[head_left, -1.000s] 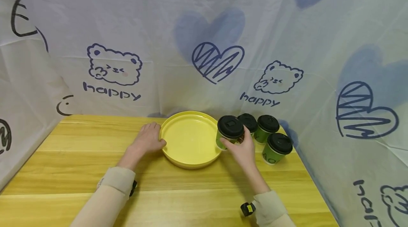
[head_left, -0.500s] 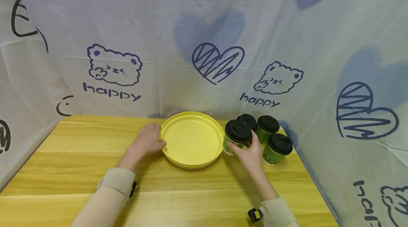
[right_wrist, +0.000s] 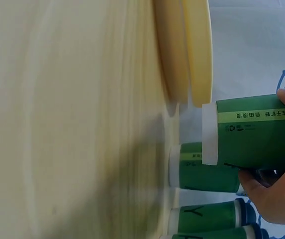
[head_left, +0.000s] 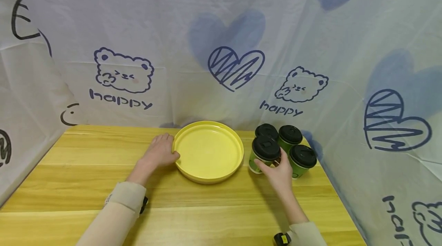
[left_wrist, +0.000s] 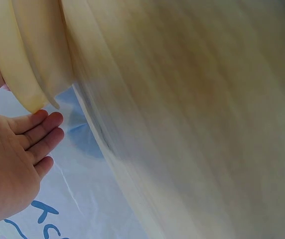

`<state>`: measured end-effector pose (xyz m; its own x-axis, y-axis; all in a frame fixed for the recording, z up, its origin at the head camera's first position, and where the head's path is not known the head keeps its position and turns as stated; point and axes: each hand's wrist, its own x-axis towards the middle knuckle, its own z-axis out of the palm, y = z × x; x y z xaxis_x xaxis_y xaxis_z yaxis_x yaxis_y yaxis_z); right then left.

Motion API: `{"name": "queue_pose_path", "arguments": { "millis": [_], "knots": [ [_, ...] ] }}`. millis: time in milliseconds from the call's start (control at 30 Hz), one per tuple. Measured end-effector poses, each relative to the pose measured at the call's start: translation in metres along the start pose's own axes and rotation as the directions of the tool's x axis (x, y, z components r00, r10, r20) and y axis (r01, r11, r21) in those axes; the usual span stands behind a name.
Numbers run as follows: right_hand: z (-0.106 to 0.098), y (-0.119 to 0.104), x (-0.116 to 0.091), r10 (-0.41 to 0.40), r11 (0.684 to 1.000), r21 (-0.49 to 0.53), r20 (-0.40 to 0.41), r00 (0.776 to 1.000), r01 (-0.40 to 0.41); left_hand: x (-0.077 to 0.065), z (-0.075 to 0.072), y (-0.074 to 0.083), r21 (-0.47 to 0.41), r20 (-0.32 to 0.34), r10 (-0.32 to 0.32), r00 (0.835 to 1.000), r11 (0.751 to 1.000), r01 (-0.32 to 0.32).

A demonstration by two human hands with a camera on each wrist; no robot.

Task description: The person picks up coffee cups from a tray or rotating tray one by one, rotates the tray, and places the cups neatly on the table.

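Observation:
A green paper coffee cup with a black lid point(head_left: 265, 148) is in my right hand point(head_left: 282, 175), thumb on the near side and fingers round the far side. In the right wrist view this cup point(right_wrist: 254, 132) is upright, its white base raised off the table. Three similar lidded cups stand close behind and to the right: one at the back left point(head_left: 266, 130), one at the back right point(head_left: 291, 134), one nearer point(head_left: 304, 157). My left hand point(head_left: 159, 151) holds the left rim of a round yellow tray point(head_left: 208, 180), thumb over the rim, fingers outside.
The wooden table point(head_left: 193, 215) extends toward me and to the left. A printed cloth point(head_left: 179, 65) hangs along its back edge and right side. The tray's right rim lies just left of the held cup.
My right hand has carried the cup rightward and slightly toward me, away from the tray's right rim to beside the other cups. The left hand and tray have stayed in place.

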<state>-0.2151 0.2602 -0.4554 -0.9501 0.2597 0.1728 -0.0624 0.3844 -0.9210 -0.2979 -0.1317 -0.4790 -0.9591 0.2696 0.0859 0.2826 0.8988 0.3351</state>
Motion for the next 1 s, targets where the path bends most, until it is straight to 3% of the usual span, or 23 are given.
{"name": "queue_pose_path", "arguments": {
  "millis": [1000],
  "knots": [
    [-0.022, 0.031, -0.008, 0.073, 0.997, -0.04, -0.005, 0.997, -0.073, -0.001, -0.001, 0.0, -0.017, 0.015, -0.001, 1.0, 1.0, 0.002]
  ]
}}
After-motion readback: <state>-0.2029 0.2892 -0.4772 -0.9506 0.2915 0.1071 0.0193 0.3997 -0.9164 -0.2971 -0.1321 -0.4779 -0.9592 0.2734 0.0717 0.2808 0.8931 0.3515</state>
